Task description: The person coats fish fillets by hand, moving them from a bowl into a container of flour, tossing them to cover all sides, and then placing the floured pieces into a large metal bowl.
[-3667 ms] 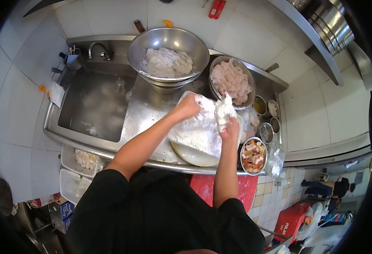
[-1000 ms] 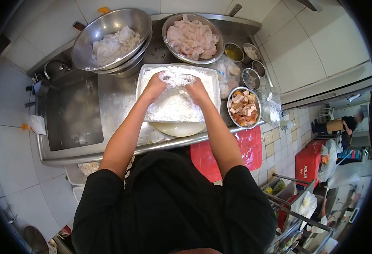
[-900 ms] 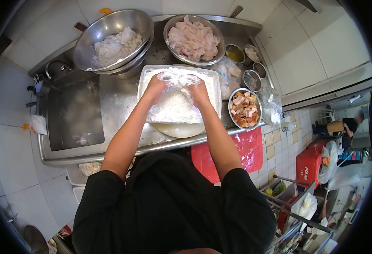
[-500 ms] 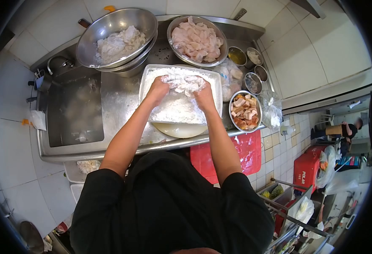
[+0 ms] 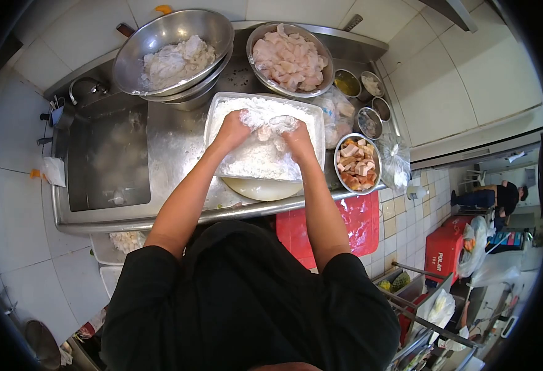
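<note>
A white rectangular tray [image 5: 318, 154] of white flour [image 5: 253, 162] sits on the steel counter, propped on a round pale board [image 5: 265, 190]. Both my hands are inside it. My left hand [image 5: 234, 128] reaches in from the left, its fingers sunk in the flour and hidden. On the right side, my right hand [image 5: 297, 140] has flour-caked fingers that blend into the powder. Between the hands lies a flour-dusted, pinkish piece [image 5: 264, 133], probably raw meat. Whether either hand grips a piece cannot be made out.
Behind the tray stand a steel bowl [image 5: 129, 68] with floured pieces and a bowl of pale raw meat slices [image 5: 288, 59]. Meat chunks [image 5: 358, 164] fill a bowl at right, near small tins [image 5: 370, 122] and plastic bags [image 5: 395, 162]. A sink [image 5: 107, 161] lies left. Another person [image 5: 506, 196] stands far right.
The floury clump between my hands has dropped or spread, and a pinkish piece now shows there. Both hands stay in the tray. The person at far right has shifted posture.
</note>
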`<state>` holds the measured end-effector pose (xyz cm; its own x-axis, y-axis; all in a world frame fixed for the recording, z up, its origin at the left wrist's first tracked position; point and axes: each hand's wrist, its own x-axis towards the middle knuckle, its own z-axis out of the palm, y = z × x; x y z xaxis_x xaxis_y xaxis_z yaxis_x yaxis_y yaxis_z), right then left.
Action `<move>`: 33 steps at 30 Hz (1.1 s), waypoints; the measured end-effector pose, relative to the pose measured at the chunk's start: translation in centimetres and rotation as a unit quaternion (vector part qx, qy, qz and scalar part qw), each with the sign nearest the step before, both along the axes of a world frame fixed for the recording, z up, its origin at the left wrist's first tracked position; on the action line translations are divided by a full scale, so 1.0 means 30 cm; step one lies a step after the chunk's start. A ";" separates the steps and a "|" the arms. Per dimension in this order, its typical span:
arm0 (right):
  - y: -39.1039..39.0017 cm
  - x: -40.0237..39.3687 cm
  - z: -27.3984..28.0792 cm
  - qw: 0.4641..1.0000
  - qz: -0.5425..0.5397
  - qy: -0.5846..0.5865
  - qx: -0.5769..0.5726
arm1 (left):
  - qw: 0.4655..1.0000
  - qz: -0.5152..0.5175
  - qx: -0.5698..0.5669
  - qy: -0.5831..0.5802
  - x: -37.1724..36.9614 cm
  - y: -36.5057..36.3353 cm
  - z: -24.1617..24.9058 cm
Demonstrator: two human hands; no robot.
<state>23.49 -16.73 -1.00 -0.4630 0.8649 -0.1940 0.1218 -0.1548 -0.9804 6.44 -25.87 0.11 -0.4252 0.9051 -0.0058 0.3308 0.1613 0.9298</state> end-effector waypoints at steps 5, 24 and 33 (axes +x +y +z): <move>0.066 0.019 0.047 0.991 0.119 0.029 0.060 | 0.997 -0.069 0.032 -0.010 -0.005 0.109 0.052; 0.144 0.051 0.033 0.982 -0.021 -0.131 0.135 | 0.995 -0.007 -0.058 -0.078 -0.030 0.062 -0.009; 0.077 -0.095 -0.052 0.922 -0.006 0.316 -0.224 | 0.995 0.054 0.064 0.057 0.011 0.102 0.118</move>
<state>20.64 -14.42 -2.57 -0.5969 0.7694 -0.2274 -0.4559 -0.5585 -0.6930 6.77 -22.82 3.65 -0.5107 0.8447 0.1602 0.4219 0.0839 0.9028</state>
